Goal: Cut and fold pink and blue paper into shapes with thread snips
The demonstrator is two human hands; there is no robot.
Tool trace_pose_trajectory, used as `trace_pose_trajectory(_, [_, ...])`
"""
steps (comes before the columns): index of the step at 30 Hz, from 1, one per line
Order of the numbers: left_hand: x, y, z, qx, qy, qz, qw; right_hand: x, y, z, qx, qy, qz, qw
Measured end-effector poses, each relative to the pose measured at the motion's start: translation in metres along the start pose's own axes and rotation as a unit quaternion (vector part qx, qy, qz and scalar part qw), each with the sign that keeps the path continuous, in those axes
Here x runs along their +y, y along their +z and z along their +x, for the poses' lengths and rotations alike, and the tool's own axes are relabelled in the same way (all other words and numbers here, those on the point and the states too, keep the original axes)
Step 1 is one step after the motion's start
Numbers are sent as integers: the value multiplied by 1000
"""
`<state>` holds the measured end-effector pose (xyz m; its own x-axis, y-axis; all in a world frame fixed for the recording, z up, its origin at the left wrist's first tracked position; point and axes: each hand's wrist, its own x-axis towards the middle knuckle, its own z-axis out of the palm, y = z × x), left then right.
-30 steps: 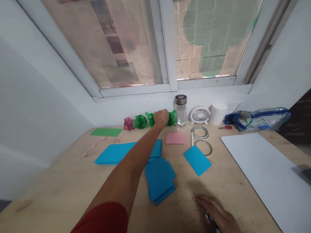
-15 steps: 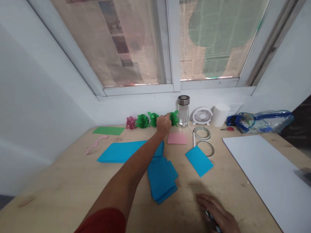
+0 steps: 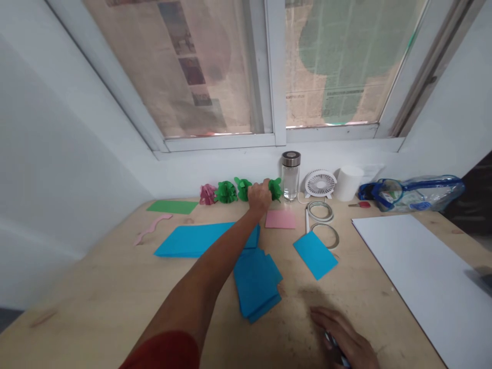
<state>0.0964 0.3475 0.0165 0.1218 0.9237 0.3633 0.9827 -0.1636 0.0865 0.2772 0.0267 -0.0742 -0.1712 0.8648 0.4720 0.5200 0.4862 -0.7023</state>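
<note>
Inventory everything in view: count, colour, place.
Window: 1, white, back
Table: 1, tan, below window
Flowers: 1 pink, 3 visible green, back
Bottle: 1, clear, back
Fan: 1, white, back
Cylinder: 1, white, back
Pouch: 1, clear, back right
Small item: 1, red, beside pouch
Rings: 2, white, before fan
Stick: 1, white, beside rings
Paper stacks: 2, blue, centre
Sheet: 1, blue, centre
Card: 1, pink, before bottle
Strips: 1 green, 1 pink, left
Large sheet: 1 visible, white, right
Edge object: 1, dark, right
Tool: 1, dark, lower right
Left hand: 1, at flowers
Right hand: 1, on tool
</note>
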Motion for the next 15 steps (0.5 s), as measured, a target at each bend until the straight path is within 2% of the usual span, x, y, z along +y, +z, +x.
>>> trace_pose_trajectory(15, [4,6,-8,18,-19,-11,1000,1,1,2,3,-15,-6,1000])
